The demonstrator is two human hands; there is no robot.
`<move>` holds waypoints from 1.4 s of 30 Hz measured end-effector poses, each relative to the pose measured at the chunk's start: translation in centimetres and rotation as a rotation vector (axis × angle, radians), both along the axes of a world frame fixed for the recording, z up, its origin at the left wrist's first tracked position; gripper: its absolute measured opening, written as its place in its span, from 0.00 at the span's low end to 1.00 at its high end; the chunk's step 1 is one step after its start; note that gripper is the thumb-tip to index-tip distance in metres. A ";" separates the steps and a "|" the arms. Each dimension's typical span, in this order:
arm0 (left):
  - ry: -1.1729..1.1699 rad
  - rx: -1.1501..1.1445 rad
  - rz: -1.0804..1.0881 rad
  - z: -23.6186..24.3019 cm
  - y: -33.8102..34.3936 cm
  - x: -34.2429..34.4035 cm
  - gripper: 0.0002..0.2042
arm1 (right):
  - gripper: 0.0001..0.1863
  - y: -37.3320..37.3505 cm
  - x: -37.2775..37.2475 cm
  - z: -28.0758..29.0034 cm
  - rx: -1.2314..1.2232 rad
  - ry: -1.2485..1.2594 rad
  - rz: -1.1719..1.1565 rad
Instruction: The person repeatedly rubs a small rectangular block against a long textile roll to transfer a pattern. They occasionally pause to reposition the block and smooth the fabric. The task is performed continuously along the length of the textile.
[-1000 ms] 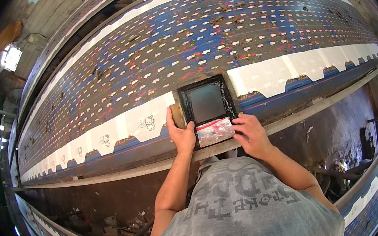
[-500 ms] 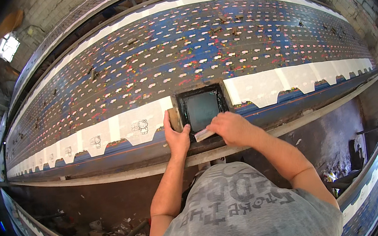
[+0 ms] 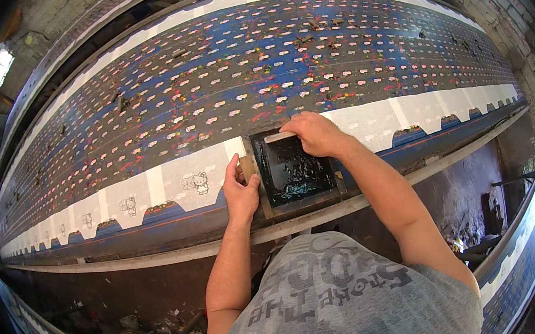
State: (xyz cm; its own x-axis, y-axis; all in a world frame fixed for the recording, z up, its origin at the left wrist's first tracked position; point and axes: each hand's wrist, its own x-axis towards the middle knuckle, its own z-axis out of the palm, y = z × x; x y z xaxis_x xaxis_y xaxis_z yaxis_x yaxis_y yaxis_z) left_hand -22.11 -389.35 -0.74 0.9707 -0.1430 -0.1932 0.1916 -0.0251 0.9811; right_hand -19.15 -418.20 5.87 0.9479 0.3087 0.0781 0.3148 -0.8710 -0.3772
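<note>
A small screen printing frame (image 3: 333,184) with a dark mesh lies on the near edge of a long table, between lengths of white cloth (image 3: 170,184). My left hand (image 3: 242,195) is closed at the frame's left side, thumb and fingers against the wooden edge. A squeegee (image 3: 279,136) with a pale edge is gripped in my right hand (image 3: 314,135) at the far end of the mesh. Dark wet ink (image 3: 300,190) shows a shiny ridge near the frame's near side. Outlined cartoon figures (image 3: 200,183) are printed on the cloth to the left.
The long printing table (image 3: 206,88) carries rows of small coloured marks and several scattered brownish scraps (image 3: 304,40). A rail (image 3: 159,257) runs along its near edge. Another table (image 3: 513,271) stands at the lower right. A block wall (image 3: 504,14) is at the far right.
My right hand has moved the squeegee from the frame's near side to its far side. The mesh has turned from greyish to dark. My left hand stays at the frame's left side.
</note>
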 end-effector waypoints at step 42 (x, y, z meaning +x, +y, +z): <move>-0.345 0.223 0.182 0.1 -21.0 -8.2 0.52 | 0.20 -16.8 -26.3 -4.1 0.681 -0.196 -0.416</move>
State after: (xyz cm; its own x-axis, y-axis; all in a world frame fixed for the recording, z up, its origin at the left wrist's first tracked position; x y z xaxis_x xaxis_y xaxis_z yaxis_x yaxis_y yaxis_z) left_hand -30.34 -410.30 -0.65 0.9892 0.0445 0.1394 -0.1249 -0.2391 0.9629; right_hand -45.44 -435.01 1.81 0.9242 -0.2395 0.2975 0.1319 -0.5307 -0.8372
